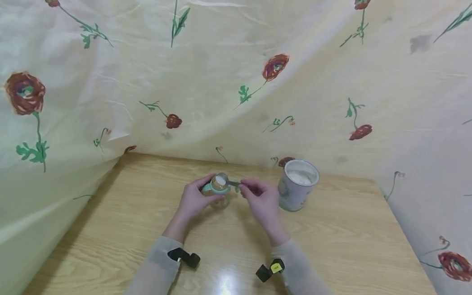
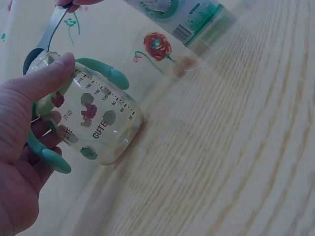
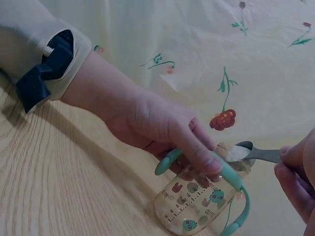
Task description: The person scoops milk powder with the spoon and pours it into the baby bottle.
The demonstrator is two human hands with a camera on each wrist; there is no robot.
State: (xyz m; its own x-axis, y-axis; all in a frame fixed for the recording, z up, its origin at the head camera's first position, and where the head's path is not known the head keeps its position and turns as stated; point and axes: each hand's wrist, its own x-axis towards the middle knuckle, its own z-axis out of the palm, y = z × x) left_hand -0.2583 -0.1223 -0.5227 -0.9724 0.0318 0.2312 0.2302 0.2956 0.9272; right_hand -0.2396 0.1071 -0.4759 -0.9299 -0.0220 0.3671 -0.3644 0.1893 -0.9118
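Observation:
My left hand (image 1: 193, 200) grips a clear baby bottle (image 2: 101, 115) round its neck. The bottle has green side handles (image 3: 241, 215), printed cartoon figures and a measuring scale, and its mouth is uncovered. Between the thumb and fingers of my right hand (image 1: 263, 202) is the handle of a grey measuring scoop (image 3: 265, 155). White powder (image 3: 237, 153) lies in the scoop's bowl, which is right at the bottle's mouth. In the right wrist view the bottle stands tilted over the wooden table, with a little pale matter near its base.
Just right of my right hand stands an open tin (image 1: 294, 191) with white powder inside. The wooden table (image 1: 335, 253) ends at a flower-patterned cloth (image 1: 208, 73) hanging behind and at both sides. Each sleeve has a small black camera at the wrist.

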